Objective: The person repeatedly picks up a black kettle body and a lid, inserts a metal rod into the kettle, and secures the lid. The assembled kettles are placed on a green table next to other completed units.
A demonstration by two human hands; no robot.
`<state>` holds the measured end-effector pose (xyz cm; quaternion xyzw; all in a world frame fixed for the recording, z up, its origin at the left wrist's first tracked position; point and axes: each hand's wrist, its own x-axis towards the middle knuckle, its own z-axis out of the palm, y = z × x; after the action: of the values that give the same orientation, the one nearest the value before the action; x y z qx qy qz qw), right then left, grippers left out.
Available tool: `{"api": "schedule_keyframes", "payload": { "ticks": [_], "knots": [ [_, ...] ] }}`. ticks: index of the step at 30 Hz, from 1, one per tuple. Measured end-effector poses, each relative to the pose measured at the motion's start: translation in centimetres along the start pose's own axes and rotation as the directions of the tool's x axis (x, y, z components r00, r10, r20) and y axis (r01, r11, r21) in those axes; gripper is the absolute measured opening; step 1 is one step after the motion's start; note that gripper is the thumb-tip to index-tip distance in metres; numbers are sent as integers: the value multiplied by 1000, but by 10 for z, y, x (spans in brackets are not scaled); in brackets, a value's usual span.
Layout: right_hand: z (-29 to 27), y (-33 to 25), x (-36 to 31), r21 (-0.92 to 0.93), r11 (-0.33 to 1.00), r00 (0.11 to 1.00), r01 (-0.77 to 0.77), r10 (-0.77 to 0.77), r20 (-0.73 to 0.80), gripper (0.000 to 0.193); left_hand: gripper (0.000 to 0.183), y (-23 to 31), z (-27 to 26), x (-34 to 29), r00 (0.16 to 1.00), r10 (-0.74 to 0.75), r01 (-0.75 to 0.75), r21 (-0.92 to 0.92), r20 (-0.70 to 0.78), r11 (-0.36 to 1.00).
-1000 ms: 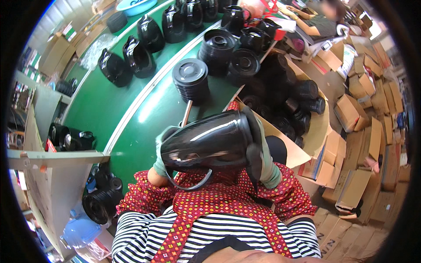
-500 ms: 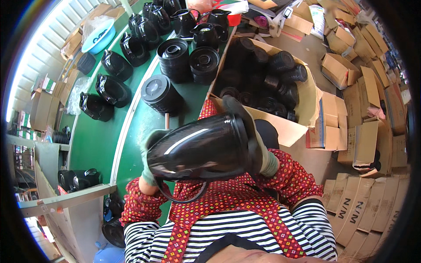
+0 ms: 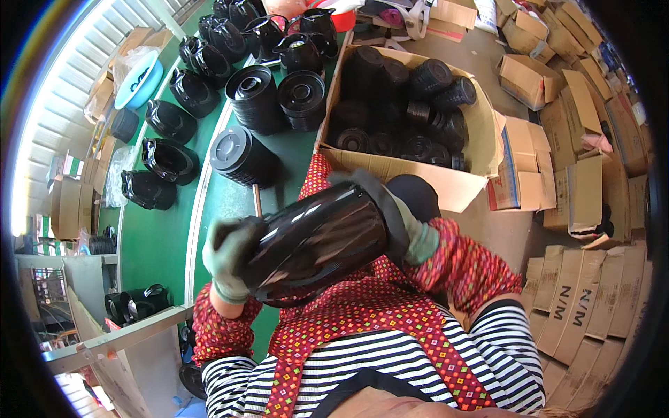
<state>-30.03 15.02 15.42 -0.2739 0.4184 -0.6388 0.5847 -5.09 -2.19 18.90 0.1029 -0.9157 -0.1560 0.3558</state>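
Observation:
A glossy black jug [image 3: 320, 240] lies sideways across my front, its left end lower than its right. My gloved left hand [image 3: 228, 259] grips the left end; motion blurs its fingers a little. Around the wider right end wraps my gloved right hand [image 3: 398, 212]. The jug's handle cannot be made out now. Just beyond my left hand, a thin brown rod [image 3: 257, 200] stands out below a stack of round black parts [image 3: 244, 157] on the green bench [image 3: 226, 209].
More stacked round parts [image 3: 252, 94] and several black jugs [image 3: 171, 161] line the bench. An open carton [image 3: 411, 168] of black cylindrical parts stands at the far right of my hands. Cardboard boxes [image 3: 526, 164] fill the right side. A blue basin [image 3: 139, 80] sits far left.
The jug has turned about its length; its handle, seen below it earlier, no longer shows. My left hand has shifted on its end. The view has moved slightly.

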Motion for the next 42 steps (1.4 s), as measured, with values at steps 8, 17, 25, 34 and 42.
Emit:
{"api": "schedule_keyframes", "payload": {
  "ticks": [8,17,25,34,42],
  "knots": [
    [0,13,-2,-295,677,736,674,-652,185,79,63,-31,40,-47,672,-588,698,-650,450,301],
    [-21,47,8,11,963,961,270,-269,-57,72,51,-16,28,-7,837,-526,533,-439,150,723],
    [-10,50,13,246,877,911,412,-393,-124,64,34,-48,46,-9,690,-673,649,-639,266,413],
    [-7,21,8,-423,715,827,557,-527,198,88,37,-48,78,-75,589,-447,657,-721,673,-220],
    [2,-26,11,-624,205,619,754,-539,571,84,50,-4,107,-60,441,-445,492,-625,779,-606]
  ]
}}
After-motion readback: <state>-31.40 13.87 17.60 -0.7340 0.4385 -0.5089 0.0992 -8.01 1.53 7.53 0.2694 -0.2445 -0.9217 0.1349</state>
